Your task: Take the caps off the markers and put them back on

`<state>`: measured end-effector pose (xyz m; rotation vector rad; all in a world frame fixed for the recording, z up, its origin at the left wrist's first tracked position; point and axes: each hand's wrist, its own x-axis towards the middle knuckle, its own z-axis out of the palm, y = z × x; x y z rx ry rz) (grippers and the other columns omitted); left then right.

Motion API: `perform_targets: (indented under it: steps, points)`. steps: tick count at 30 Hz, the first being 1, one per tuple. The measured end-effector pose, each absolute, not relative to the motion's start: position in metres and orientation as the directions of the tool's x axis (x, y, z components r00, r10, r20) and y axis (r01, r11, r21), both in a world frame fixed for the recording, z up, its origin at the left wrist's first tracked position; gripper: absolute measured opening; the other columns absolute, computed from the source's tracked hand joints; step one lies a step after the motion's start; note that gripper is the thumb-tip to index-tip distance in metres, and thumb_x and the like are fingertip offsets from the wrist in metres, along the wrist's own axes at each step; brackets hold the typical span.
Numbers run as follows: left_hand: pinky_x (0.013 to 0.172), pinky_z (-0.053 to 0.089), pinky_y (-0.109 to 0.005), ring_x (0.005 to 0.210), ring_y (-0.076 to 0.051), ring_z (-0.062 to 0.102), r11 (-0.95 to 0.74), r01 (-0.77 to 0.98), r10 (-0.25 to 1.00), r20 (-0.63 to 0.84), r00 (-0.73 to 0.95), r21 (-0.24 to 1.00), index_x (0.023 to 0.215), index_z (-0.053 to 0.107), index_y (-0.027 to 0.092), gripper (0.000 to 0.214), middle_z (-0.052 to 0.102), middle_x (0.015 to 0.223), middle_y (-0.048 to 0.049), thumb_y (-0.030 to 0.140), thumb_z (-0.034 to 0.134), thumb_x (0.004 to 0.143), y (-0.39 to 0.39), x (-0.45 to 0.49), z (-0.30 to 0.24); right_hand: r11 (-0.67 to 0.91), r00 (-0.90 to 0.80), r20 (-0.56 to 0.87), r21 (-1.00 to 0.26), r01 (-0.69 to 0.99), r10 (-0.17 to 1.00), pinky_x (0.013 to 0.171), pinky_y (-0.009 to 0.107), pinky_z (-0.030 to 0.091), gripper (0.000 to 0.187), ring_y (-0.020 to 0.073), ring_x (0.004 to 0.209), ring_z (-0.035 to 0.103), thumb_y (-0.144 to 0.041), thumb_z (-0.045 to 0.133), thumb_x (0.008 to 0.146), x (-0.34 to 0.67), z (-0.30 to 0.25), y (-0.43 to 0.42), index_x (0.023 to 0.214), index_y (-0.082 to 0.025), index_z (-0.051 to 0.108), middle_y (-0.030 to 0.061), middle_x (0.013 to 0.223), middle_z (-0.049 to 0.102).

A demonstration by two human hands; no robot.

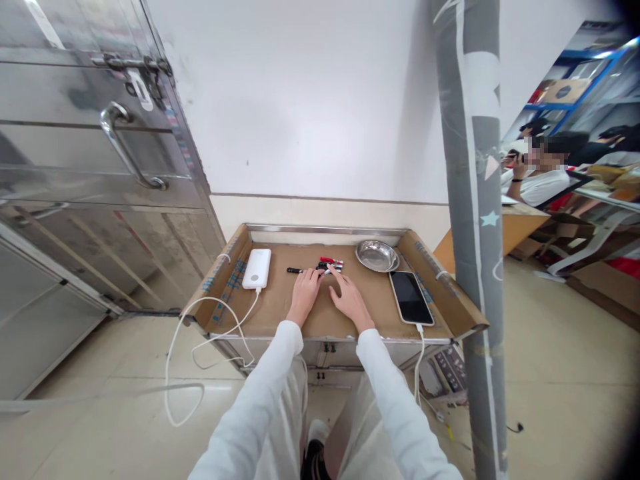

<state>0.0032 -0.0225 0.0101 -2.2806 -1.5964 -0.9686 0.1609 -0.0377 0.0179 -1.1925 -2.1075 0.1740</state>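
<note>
My left hand (pixel 305 293) is over the middle of the cardboard-covered tabletop, its fingers closed around a slim black marker (pixel 294 271) that sticks out on its left side. A small whitish end (pixel 327 272) shows between my two hands; whether it belongs to the same marker I cannot tell. My right hand (pixel 349 299) reaches in from the right with thumb and forefinger apart, its fingertips at that whitish end. Just beyond the fingertips lie a red marker (pixel 329 260) and black markers (pixel 323 266), partly hidden by my fingers.
A white power bank (pixel 257 268) with a cable lies left. At right are a round metal bowl (pixel 377 256) and a plugged-in phone (pixel 412 297). Raised cardboard sides (pixel 440 280) edge the tabletop. A grey wrapped pole (pixel 473 200) stands right; people sit beyond.
</note>
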Motion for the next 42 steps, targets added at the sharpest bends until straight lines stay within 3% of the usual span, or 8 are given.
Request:
perform_targets:
  steps: [2,6,9,18,22,26,36,42]
  points:
    - [0.082,0.043,-0.036,0.093,-0.023,0.055,-0.277,0.937,0.79,0.606,0.097,0.212,0.109,0.056,0.018,0.024,0.061,0.096,-0.0083,0.027,0.038,0.095,-0.027,0.004,0.012,0.547,-0.317,0.507,-0.409,0.73,0.801,0.101,0.035,0.039,0.061,0.0189,0.121,0.046,-0.015,0.039,0.088,0.16,0.015,-0.035,0.146,-0.024,0.023,0.0057,0.139,0.047]
    - [0.081,0.043,-0.041,0.093,-0.027,0.053,-0.017,0.955,0.828,0.54,-0.153,0.297,0.105,0.056,0.014,0.025,0.058,0.099,-0.0132,0.022,0.035,0.094,-0.035,0.002,0.013,0.433,-0.245,0.49,-0.318,0.843,0.836,0.099,0.037,0.04,0.048,0.0215,0.119,0.046,-0.014,0.038,0.088,0.159,0.008,-0.03,0.135,-0.022,0.044,0.0095,0.137,0.046]
    - [0.082,0.043,-0.043,0.093,-0.028,0.052,0.034,0.944,0.839,0.503,-0.205,0.328,0.103,0.055,0.013,0.028,0.055,0.1,-0.0152,0.014,0.028,0.093,-0.036,0.001,0.011,0.37,-0.216,0.478,-0.254,0.894,0.851,0.095,0.036,0.04,0.042,0.0222,0.115,0.046,-0.016,0.04,0.089,0.157,0.008,-0.029,0.128,-0.024,0.052,0.0102,0.133,0.049]
    - [0.087,0.045,-0.04,0.095,-0.024,0.053,-0.039,0.958,0.855,0.506,-0.116,0.285,0.103,0.052,0.009,0.031,0.053,0.103,-0.0156,0.002,0.026,0.087,-0.026,0.002,0.006,0.369,-0.247,0.467,-0.19,0.91,0.849,0.093,0.037,0.035,0.039,0.0235,0.115,0.043,-0.019,0.041,0.09,0.15,0.012,-0.022,0.125,-0.03,0.055,0.0078,0.137,0.044]
    - [0.088,0.045,-0.039,0.098,-0.024,0.053,-0.218,0.944,0.854,0.517,0.063,0.246,0.107,0.051,0.01,0.028,0.053,0.102,-0.0138,0.004,0.031,0.088,-0.022,0.007,0.005,0.37,-0.24,0.49,-0.187,0.91,0.838,0.091,0.034,0.034,0.035,0.0223,0.109,0.045,-0.015,0.041,0.089,0.151,0.012,-0.022,0.118,-0.025,0.058,0.0085,0.127,0.051]
    - [0.09,0.044,-0.039,0.096,-0.022,0.053,-0.374,0.895,0.828,0.523,0.204,0.242,0.104,0.052,0.013,0.023,0.054,0.099,-0.0113,0.008,0.034,0.09,-0.015,0.017,0.004,0.25,-0.127,0.508,-0.181,0.951,0.852,0.084,0.034,0.034,0.031,0.0232,0.1,0.047,-0.013,0.042,0.087,0.153,0.011,-0.022,0.113,-0.02,0.058,0.0104,0.113,0.056]
    - [0.089,0.044,-0.04,0.095,-0.022,0.053,-0.368,0.872,0.845,0.507,0.169,0.322,0.096,0.052,0.017,0.013,0.055,0.096,-0.0085,0.016,0.039,0.092,0.001,0.031,0.004,0.203,-0.106,0.494,-0.148,0.968,0.863,0.078,0.033,0.032,0.019,0.0225,0.092,0.048,-0.016,0.042,0.089,0.155,0.008,-0.021,0.097,-0.018,0.059,0.0095,0.097,0.058]
    - [0.089,0.044,-0.04,0.095,-0.021,0.054,-0.378,0.853,0.863,0.47,0.184,0.36,0.095,0.053,0.017,0.012,0.054,0.098,-0.0076,0.018,0.041,0.092,0.002,0.029,0.001,0.232,-0.132,0.49,-0.149,0.961,0.862,0.08,0.033,0.031,0.016,0.0225,0.093,0.047,-0.022,0.044,0.09,0.155,0.007,-0.021,0.098,-0.018,0.057,0.009,0.099,0.058]
